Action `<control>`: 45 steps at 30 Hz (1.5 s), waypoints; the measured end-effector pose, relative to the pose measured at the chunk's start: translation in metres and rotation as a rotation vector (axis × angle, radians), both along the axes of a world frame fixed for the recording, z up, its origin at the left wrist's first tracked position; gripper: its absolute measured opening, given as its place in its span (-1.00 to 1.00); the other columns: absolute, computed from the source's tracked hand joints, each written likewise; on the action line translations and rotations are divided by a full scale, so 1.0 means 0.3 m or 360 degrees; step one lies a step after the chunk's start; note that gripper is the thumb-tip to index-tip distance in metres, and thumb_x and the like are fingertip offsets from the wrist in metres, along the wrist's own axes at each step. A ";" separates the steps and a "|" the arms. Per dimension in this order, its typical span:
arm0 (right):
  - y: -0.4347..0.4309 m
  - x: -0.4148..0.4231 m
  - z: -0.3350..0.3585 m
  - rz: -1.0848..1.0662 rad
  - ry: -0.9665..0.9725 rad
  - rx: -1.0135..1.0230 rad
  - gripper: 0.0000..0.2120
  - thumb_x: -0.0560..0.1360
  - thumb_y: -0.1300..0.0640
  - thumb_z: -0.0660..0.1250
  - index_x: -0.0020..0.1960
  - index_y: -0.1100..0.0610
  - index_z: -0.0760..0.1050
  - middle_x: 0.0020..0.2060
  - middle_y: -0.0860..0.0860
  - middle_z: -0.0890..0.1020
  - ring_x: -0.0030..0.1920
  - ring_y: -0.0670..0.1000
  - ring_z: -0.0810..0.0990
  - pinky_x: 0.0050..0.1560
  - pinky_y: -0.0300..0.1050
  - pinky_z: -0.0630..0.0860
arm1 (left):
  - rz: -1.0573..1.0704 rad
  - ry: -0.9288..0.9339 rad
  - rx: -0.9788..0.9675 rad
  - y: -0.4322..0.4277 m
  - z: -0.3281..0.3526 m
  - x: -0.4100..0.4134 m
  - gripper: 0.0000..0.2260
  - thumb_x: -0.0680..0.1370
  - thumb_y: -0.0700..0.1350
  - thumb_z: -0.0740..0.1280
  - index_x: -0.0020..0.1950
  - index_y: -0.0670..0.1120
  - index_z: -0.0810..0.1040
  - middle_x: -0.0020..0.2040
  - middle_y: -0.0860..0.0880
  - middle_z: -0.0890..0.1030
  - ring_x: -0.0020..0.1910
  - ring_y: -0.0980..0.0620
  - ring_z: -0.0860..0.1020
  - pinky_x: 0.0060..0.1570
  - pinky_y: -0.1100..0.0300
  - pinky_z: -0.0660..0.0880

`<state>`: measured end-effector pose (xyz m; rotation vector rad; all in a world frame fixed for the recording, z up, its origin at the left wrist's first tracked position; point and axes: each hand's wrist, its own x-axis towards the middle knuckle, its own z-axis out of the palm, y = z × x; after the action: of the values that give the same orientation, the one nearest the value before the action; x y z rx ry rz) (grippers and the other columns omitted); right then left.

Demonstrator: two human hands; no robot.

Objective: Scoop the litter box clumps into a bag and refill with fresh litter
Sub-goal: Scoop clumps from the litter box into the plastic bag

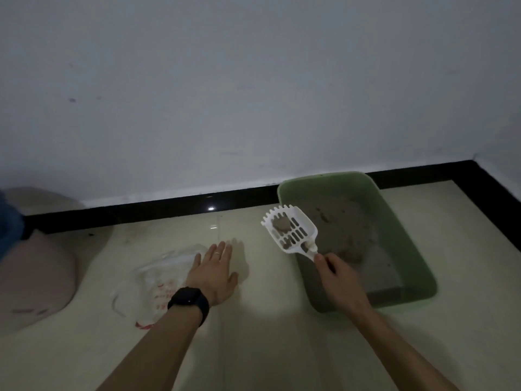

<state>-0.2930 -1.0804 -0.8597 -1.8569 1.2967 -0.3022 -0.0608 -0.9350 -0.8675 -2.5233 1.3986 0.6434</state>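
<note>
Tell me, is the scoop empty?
Not empty: the scoop holds a grey clump and a smaller bit, held by the right hand.

You see a pale green litter box (407, 238) with grey-brown litter (338, 230), a white slotted scoop (290, 234), a grey-brown clump (279, 224), a clear bag (158, 275) printed in red, a black watch (187, 299), cream floor tiles (253, 334), black skirting (169, 206) and a pinkish sack (36, 272).

The scoop (306, 225) handle vanishes inside the right hand (338, 275). Red print on the bag (158, 275) is unreadable. At nine o'clock, the frame edge crops a pink object (36, 275).
</note>
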 end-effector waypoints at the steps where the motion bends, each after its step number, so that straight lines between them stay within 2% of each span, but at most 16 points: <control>1: 0.014 0.029 0.004 0.0017 -0.0040 0.0008 -0.60 0.62 -0.13 0.15 -0.21 0.16 0.43 -0.37 0.02 0.54 -0.30 0.02 0.52 -0.26 -0.07 0.37 | 0.0054 -0.0010 0.0017 0.039 -0.004 0.036 -0.37 0.68 0.14 0.03 0.63 -0.04 -0.19 0.64 -0.04 -0.16 0.61 -0.04 -0.14 0.56 -0.07 -0.12; 4: 0.057 0.103 0.005 0.0042 -0.0125 0.0021 -0.59 0.62 -0.13 0.14 -0.20 0.16 0.43 -0.34 0.03 0.55 -0.28 0.04 0.51 -0.24 -0.05 0.38 | 0.0211 -0.0081 -0.0012 0.169 -0.011 0.143 -0.36 0.67 0.15 0.05 0.63 -0.03 -0.17 0.63 -0.05 -0.17 0.61 -0.08 -0.13 0.56 -0.11 -0.10; 8: 0.126 0.193 -0.006 0.0190 -0.0052 0.0016 -0.61 0.64 -0.10 0.13 -0.22 0.12 0.44 -0.33 0.02 0.58 -0.25 0.04 0.54 -0.18 -0.04 0.41 | 0.0542 -0.0167 0.0029 0.353 -0.016 0.267 -0.32 0.64 0.17 0.10 0.63 0.01 -0.17 0.62 -0.09 -0.26 0.60 -0.20 -0.16 0.54 -0.19 -0.08; 13: 0.180 0.285 -0.007 0.0258 -0.0098 -0.0007 -0.62 0.65 -0.08 0.12 -0.22 0.11 0.46 -0.34 0.02 0.58 -0.28 0.03 0.54 -0.25 -0.11 0.39 | 0.1116 0.0030 0.0067 0.524 -0.034 0.359 -0.25 0.60 0.17 0.24 0.61 0.17 -0.20 0.59 -0.14 -0.34 0.57 -0.32 -0.09 0.50 -0.27 0.02; 16: 0.203 0.332 -0.004 0.0358 -0.0088 -0.0034 -0.63 0.64 -0.10 0.12 -0.20 0.08 0.47 -0.34 0.02 0.58 -0.30 0.02 0.55 -0.27 -0.11 0.40 | 0.1424 0.0403 -0.0168 0.578 -0.070 0.389 -0.19 0.58 0.05 0.34 0.61 0.19 -0.18 0.61 -0.23 -0.15 0.52 -0.33 0.17 0.45 -0.18 0.25; 18: 0.230 0.365 -0.012 0.0404 -0.0069 -0.0012 -0.65 0.65 -0.09 0.12 -0.19 0.07 0.47 -0.33 0.02 0.59 -0.30 0.02 0.55 -0.27 -0.10 0.40 | 0.1525 0.0604 -0.0412 0.582 -0.088 0.384 -0.16 0.56 -0.06 0.39 0.62 0.11 -0.14 0.55 -0.29 0.18 0.41 -0.29 0.37 0.35 -0.07 0.40; 20: 0.265 0.398 -0.034 0.0463 -0.0033 0.0008 -0.64 0.64 -0.10 0.12 -0.19 0.07 0.47 -0.33 0.01 0.59 -0.29 0.03 0.55 -0.23 -0.05 0.45 | 0.1542 0.0648 -0.0564 0.565 -0.095 0.373 -0.19 0.56 -0.14 0.40 0.63 0.00 -0.06 0.45 -0.26 0.39 0.34 -0.24 0.45 0.28 0.02 0.41; 22: 0.307 0.425 -0.062 0.0576 0.0084 -0.0010 -0.64 0.64 -0.13 0.09 -0.16 0.06 0.47 -0.32 0.00 0.61 -0.28 0.01 0.57 -0.17 -0.03 0.50 | 0.1563 0.0619 -0.0617 0.543 -0.096 0.368 -0.29 0.57 -0.16 0.37 0.62 -0.07 0.06 0.38 -0.22 0.48 0.31 -0.20 0.47 0.26 0.09 0.39; 24: 0.341 0.439 -0.090 0.0727 0.0289 -0.0062 -0.65 0.65 -0.15 0.05 -0.11 0.04 0.46 -0.27 -0.02 0.63 -0.25 -0.01 0.59 -0.16 -0.08 0.50 | 0.1585 0.0595 -0.0664 0.527 -0.097 0.367 -0.42 0.58 -0.20 0.30 0.57 -0.09 0.19 0.24 -0.20 0.57 0.18 -0.15 0.52 0.13 0.13 0.43; 26: 0.364 0.445 -0.122 0.0862 0.0415 -0.0079 -0.65 0.65 -0.17 0.02 -0.05 0.01 0.46 -0.22 -0.04 0.65 -0.22 -0.01 0.61 -0.12 -0.06 0.55 | 0.1581 0.0575 -0.0715 0.523 -0.099 0.365 -0.50 0.59 -0.22 0.24 0.53 -0.10 0.27 0.11 -0.18 0.61 0.05 -0.10 0.53 0.00 0.17 0.43; 28: 0.376 0.457 -0.140 0.0926 0.0496 -0.0094 -0.64 0.64 -0.20 0.01 -0.01 0.00 0.45 -0.19 -0.03 0.67 -0.18 0.02 0.63 -0.07 -0.02 0.57 | 0.1570 0.0550 -0.0739 0.527 -0.106 0.364 -0.52 0.58 -0.24 0.22 0.51 -0.10 0.29 0.05 -0.16 0.62 0.05 -0.13 0.56 -0.01 0.16 0.45; 31: 0.374 0.483 -0.148 0.1037 0.0678 -0.0408 -0.63 0.64 -0.20 0.00 0.08 0.03 0.44 -0.12 0.05 0.69 -0.10 0.13 0.64 -0.09 -0.02 0.54 | 0.1496 0.0511 -0.0718 0.536 -0.121 0.360 -0.48 0.55 -0.26 0.26 0.51 -0.09 0.29 0.04 -0.14 0.61 0.06 -0.14 0.57 0.00 0.13 0.48; 33: 0.374 0.500 -0.149 0.1191 0.0679 -0.0899 -0.70 0.65 -0.14 0.09 0.07 0.06 0.44 -0.16 0.05 0.68 -0.16 0.14 0.65 -0.15 -0.03 0.47 | 0.1450 0.0506 -0.0688 0.543 -0.125 0.354 -0.45 0.53 -0.26 0.29 0.52 -0.09 0.28 0.08 -0.14 0.60 0.08 -0.13 0.56 0.06 0.10 0.49; 36: 0.396 0.518 -0.152 0.1283 0.0631 -0.1452 -0.79 0.41 0.03 0.52 -0.14 0.09 0.52 -0.43 0.03 0.59 -0.42 0.14 0.53 -0.34 -0.09 0.35 | 0.1444 0.0509 -0.0690 0.550 -0.123 0.349 -0.43 0.52 -0.26 0.30 0.52 -0.10 0.27 0.11 -0.14 0.59 0.10 -0.13 0.55 0.11 0.08 0.49; 40: 0.404 0.500 -0.165 0.1290 0.0536 -0.1661 -0.74 0.30 0.16 0.59 -0.14 0.11 0.53 -0.44 0.04 0.55 -0.39 0.15 0.47 -0.34 -0.07 0.20 | 0.1411 0.0492 -0.0670 0.554 -0.113 0.345 -0.42 0.51 -0.27 0.30 0.52 -0.10 0.25 0.11 -0.13 0.58 0.09 -0.12 0.55 0.08 0.10 0.47; 45: 0.409 0.470 -0.133 0.1178 0.0532 -0.1609 -0.75 0.30 0.15 0.59 -0.12 0.11 0.55 -0.41 0.03 0.57 -0.40 0.12 0.48 -0.34 -0.09 0.16 | 0.1313 0.0433 -0.0599 0.552 -0.114 0.331 -0.42 0.52 -0.28 0.29 0.53 -0.08 0.24 0.14 -0.11 0.56 0.08 -0.09 0.53 0.04 0.13 0.45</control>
<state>-0.1520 -0.9578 -0.8997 -3.1979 0.5367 -0.2629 0.0385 -0.7695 -0.9018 -3.4237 0.4894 0.9390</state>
